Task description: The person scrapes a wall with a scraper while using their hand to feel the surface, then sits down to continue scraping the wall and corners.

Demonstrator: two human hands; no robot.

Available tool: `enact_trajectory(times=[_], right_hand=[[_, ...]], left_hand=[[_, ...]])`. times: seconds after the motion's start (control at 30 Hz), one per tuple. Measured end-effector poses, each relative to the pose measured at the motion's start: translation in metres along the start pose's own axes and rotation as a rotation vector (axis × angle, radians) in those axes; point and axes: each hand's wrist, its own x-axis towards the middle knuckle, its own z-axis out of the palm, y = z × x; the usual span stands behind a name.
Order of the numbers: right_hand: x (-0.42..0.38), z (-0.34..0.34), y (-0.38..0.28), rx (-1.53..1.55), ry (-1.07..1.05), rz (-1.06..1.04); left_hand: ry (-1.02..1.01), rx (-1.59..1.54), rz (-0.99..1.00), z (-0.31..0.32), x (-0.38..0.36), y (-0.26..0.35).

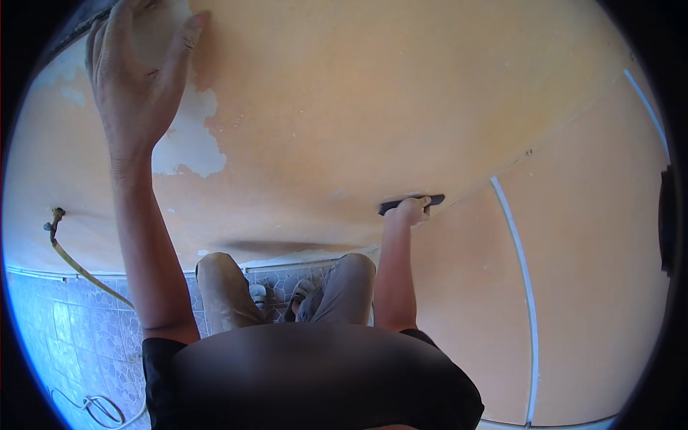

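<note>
My left hand (141,89) is raised against the upper left of the peach-coloured wall (322,107). Its thumb stands well apart from the fingers, and some fingertips run out of view at the top. I see nothing held in it. Lower down and to the right, my right hand (411,211) grips a dark, long, flat trowel (390,206), seen nearly edge-on against the wall. Its handle is mostly hidden by the fingers. Pale bare patches (192,140) with ragged edges show on the wall near my left wrist.
A tap (54,218) with a yellowish hose (86,274) juts from the wall at left. Below lies a patterned tiled floor (79,315) with coiled hose (100,408). A corner meets a second wall (466,272) on the right, crossed by a pale vertical strip (517,247).
</note>
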Motion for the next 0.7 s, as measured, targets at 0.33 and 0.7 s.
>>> enact_trajectory(times=[0.33, 0.7], right_hand=[[0.124, -0.020, 0.108, -0.383, 0.049, -1.102], [0.015, -0.023, 0.068, -0.232, -0.509, -1.206]], left_hand=[[0.134, 0.142, -0.005, 0.026, -0.008, -0.003], [0.011, -0.167, 0.028, 0.015, -0.006, -0.010]])
